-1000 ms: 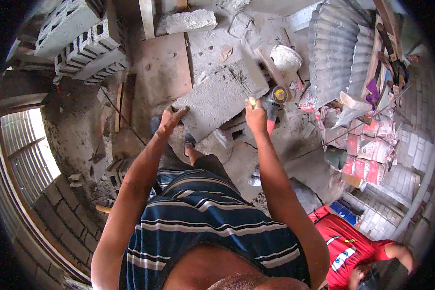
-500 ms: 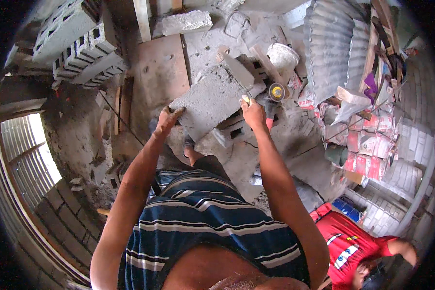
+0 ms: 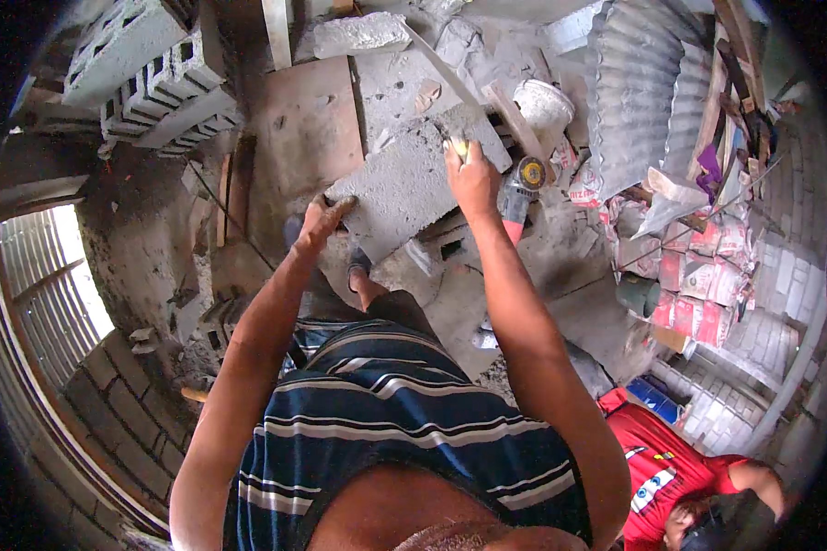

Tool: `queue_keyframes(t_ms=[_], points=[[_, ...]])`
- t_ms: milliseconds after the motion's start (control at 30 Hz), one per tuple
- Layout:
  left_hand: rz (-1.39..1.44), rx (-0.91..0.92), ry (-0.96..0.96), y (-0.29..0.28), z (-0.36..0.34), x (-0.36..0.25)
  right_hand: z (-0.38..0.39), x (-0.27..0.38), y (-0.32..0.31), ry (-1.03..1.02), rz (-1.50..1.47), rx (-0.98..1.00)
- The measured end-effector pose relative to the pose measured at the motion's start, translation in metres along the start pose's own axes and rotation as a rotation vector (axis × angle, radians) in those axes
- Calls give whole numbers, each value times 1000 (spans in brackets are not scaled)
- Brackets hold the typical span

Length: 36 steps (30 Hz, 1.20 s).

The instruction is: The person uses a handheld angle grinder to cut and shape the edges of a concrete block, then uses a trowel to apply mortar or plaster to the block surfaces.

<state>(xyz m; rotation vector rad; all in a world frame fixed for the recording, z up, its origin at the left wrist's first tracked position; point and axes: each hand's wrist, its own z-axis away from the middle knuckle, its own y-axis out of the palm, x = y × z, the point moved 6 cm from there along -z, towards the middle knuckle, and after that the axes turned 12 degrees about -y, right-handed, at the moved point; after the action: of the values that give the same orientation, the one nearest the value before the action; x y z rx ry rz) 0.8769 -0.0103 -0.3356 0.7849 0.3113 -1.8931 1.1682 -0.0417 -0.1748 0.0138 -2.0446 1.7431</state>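
A grey concrete block [image 3: 400, 188] lies tilted in front of me, its broad rough face up. My left hand [image 3: 322, 223] is closed on its near left edge, thumb on top. Above the block's right part, my right hand [image 3: 473, 184] is closed round the yellow handle of what looks like a trowel [image 3: 446, 69]. Its long grey blade reaches away from me over the block's far side, seen narrow and partly blurred. The fingers hide much of the handle. Just right of that hand is an angle grinder [image 3: 522, 188] with a red and black body.
Hollow blocks [image 3: 170, 92] are stacked at the far left, near a flat brown board [image 3: 308, 119]. A white bucket [image 3: 544, 106], corrugated sheets [image 3: 639, 96] and red-and-white bags [image 3: 703, 266] stand to the right. A person in a red shirt [image 3: 666, 468] is at lower right.
My right hand has moved slightly left and away from me. The blade has swung from lying broad over the block to pointing farther out. My left hand stays on the block.
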Motion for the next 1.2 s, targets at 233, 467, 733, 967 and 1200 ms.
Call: queue_keyframes(t_ms=[233,467,733,967,1200], points=[[18,-29,42,-2,-4,5,-12,5,11,70,42,173],[-78,-86,-63,5,3,-9,20,-33,22,38,156,199],[18,-10,19,4,12,-15,52,-36,-9,86,-139,-95],[30,-42,-4,-3,-1,2,34,-28,-9,65,-66,98],[-11,-51,-26,8,-2,-1,63,-61,27,241,14,284]])
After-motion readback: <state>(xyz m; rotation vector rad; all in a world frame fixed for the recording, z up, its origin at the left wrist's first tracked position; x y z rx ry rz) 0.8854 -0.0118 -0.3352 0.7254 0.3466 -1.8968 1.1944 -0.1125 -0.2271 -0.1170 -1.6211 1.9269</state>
